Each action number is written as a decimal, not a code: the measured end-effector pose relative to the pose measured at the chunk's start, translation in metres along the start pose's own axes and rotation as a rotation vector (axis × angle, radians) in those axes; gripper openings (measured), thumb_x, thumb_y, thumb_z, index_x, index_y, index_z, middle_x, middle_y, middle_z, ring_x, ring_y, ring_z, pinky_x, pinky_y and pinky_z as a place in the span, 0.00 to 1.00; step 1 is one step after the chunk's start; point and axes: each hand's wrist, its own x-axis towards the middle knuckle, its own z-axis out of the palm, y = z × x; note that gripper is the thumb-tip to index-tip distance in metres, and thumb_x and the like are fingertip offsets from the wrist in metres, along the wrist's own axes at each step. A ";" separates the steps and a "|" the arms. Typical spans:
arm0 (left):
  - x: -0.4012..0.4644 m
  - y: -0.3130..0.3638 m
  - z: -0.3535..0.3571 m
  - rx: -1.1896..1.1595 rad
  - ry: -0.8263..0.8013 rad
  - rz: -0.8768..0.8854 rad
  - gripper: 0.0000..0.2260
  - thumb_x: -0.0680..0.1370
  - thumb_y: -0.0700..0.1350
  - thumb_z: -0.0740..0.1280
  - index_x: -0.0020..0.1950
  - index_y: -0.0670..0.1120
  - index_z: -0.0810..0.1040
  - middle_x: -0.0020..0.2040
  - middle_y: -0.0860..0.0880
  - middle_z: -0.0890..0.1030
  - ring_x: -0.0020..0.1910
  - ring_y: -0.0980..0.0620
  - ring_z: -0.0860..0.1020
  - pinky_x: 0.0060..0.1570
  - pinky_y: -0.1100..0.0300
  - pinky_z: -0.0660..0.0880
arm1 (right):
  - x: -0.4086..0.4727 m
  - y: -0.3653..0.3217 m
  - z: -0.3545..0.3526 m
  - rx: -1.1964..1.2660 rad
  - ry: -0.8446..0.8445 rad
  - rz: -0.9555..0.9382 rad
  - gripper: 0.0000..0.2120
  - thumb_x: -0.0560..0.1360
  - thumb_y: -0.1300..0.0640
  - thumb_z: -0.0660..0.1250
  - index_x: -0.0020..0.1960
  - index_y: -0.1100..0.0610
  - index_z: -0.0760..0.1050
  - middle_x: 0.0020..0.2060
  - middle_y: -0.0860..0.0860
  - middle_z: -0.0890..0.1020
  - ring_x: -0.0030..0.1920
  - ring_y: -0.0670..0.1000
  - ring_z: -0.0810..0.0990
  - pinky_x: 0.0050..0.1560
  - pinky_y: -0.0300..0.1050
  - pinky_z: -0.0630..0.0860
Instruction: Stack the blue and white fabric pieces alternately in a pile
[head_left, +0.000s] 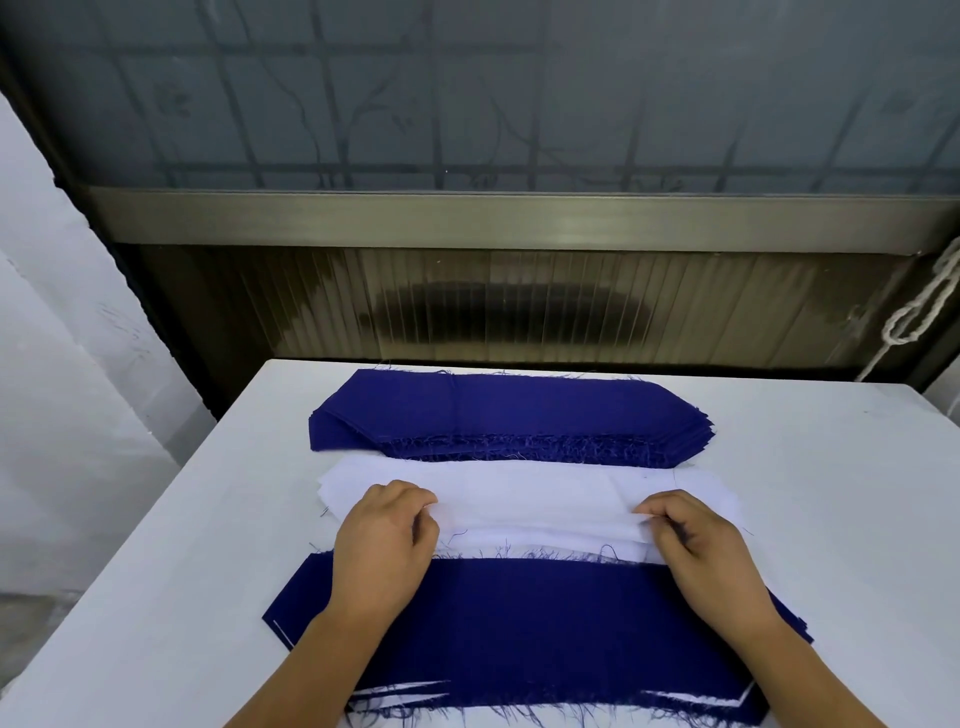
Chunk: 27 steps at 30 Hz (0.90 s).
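Note:
Three stacks of fabric lie on a white table (156, 597). A stack of blue pieces (498, 410) is farthest from me. A stack of white pieces (524, 493) lies in the middle. Nearest me is the mixed pile (535, 623), blue on top, with white edges showing at its front. My left hand (384, 540) pinches the near edge of the top white piece at its left end. At the right end, my right hand (696, 540) pinches the same edge, which is slightly lifted.
A dark wall with ribbed panels and a frosted window rises just behind the table's far edge. A white rope (919, 312) hangs at the right. The table's left edge drops to a pale wall and floor.

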 end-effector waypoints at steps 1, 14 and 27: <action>0.001 0.000 -0.001 -0.005 -0.017 -0.054 0.07 0.72 0.37 0.70 0.46 0.47 0.83 0.43 0.57 0.81 0.42 0.54 0.76 0.36 0.62 0.74 | 0.000 0.000 0.000 0.010 0.005 0.010 0.15 0.77 0.67 0.64 0.46 0.46 0.78 0.46 0.37 0.80 0.49 0.41 0.78 0.46 0.27 0.70; 0.037 0.011 -0.041 -0.366 -0.267 -0.390 0.08 0.77 0.42 0.67 0.44 0.54 0.82 0.45 0.61 0.81 0.45 0.62 0.78 0.41 0.75 0.68 | 0.001 -0.028 -0.018 -0.296 0.206 -0.251 0.08 0.73 0.68 0.70 0.47 0.57 0.82 0.46 0.47 0.81 0.48 0.51 0.79 0.52 0.39 0.70; 0.004 0.002 -0.120 -0.252 -0.730 -0.157 0.07 0.77 0.47 0.70 0.42 0.60 0.82 0.43 0.62 0.82 0.44 0.63 0.80 0.47 0.64 0.76 | -0.036 -0.063 -0.076 -0.127 -0.436 0.127 0.08 0.76 0.55 0.68 0.40 0.45 0.78 0.33 0.43 0.80 0.32 0.43 0.73 0.36 0.33 0.68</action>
